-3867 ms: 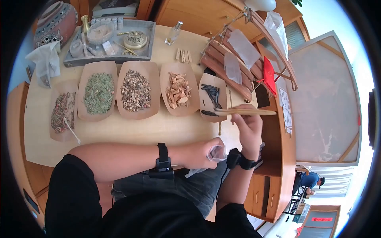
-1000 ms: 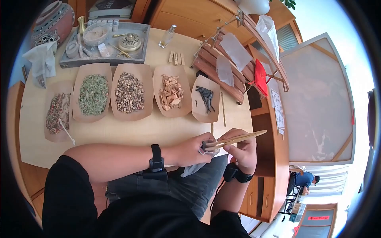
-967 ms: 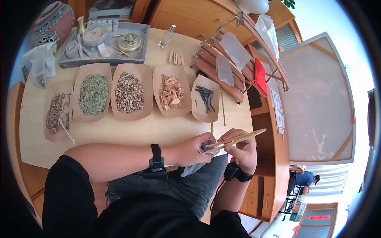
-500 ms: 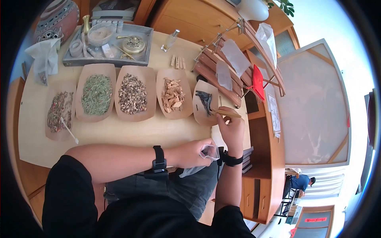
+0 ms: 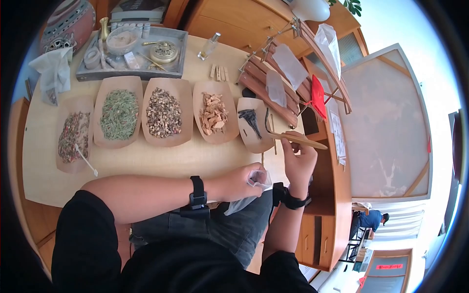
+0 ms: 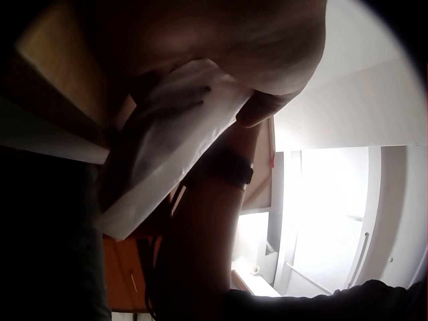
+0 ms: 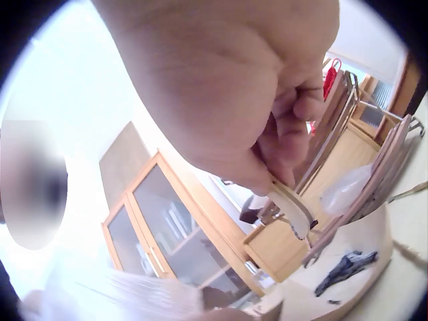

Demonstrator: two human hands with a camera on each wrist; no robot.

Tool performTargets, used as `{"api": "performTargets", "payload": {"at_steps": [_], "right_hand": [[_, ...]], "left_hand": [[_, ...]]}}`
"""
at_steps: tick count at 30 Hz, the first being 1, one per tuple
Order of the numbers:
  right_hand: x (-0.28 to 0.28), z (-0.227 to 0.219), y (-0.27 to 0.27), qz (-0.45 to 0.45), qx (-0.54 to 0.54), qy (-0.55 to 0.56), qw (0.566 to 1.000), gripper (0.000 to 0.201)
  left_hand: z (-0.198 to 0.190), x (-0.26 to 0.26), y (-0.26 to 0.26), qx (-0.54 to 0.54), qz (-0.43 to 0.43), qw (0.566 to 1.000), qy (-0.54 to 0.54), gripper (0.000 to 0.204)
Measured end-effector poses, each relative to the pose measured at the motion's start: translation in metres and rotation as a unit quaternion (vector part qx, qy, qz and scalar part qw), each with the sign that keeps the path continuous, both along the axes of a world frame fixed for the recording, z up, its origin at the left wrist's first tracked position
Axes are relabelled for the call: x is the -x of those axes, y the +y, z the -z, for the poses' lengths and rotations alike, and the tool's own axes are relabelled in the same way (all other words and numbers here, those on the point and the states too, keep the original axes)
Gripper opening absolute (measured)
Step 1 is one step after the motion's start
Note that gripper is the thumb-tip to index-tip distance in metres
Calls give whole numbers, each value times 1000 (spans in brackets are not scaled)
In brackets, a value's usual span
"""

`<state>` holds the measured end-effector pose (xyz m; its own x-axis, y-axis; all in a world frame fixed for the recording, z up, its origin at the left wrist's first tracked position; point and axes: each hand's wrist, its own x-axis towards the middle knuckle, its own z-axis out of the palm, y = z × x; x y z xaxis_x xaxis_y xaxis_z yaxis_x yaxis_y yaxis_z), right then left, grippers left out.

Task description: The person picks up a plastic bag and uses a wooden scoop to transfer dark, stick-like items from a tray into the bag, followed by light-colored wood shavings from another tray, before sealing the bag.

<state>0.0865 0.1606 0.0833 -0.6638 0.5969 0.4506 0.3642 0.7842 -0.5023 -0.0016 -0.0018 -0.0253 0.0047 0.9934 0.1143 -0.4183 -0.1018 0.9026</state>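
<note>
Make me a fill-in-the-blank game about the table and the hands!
The left hand grips a see-through ____.
The right hand holds tweezers, whose tips pinch a thin strip coloured ____.
The row has ____ paper trays.
The grassy herbs are coloured ____.

Missing words: bag; black; five; green.

Before you on the table (image 5: 146, 163), five dishes (image 5: 168, 83) stand in a row — the tray (image 5: 117, 74) behind them at left, the rack (image 5: 256, 80) at right, pegs (image 5: 219, 73) and bottle (image 5: 208, 47) between.
</note>
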Motion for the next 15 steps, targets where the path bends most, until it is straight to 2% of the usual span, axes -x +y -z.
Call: {"api": "performTargets", "payload": {"at_steps": [1, 3, 5, 7, 8, 11, 13, 15], "right_hand": [[-5, -2, -4, 4, 2, 1, 1000, 19], [-16, -7, -11, -50, 127, 113, 984, 20], [-26, -15, -25, -51, 158, 130, 978, 21], [-37, -19, -38, -84, 258, 177, 946, 22], [-40, -14, -41, -100, 269, 190, 939, 23], [-49, -1, -48, -100, 312, 197, 924, 22], [-55, 10, -43, -89, 325, 200, 920, 21], [-66, 23, -38, -92, 379, 214, 896, 21]], "left_hand": [[2, -1, 2, -7, -10, 1000, -20, 32], [7, -4, 4, -11, -15, 999, -38, 31], [3, -2, 2, -6, -35, 996, -80, 30], [-2, 0, 1, 20, -50, 994, -92, 32], [-4, 0, 1, 44, -70, 991, -103, 34], [-3, 0, 1, 36, -40, 988, -144, 42], [-4, -2, -1, 20, -31, 990, -138, 47], [-5, -3, -2, 4, -21, 991, -130, 52]]}}
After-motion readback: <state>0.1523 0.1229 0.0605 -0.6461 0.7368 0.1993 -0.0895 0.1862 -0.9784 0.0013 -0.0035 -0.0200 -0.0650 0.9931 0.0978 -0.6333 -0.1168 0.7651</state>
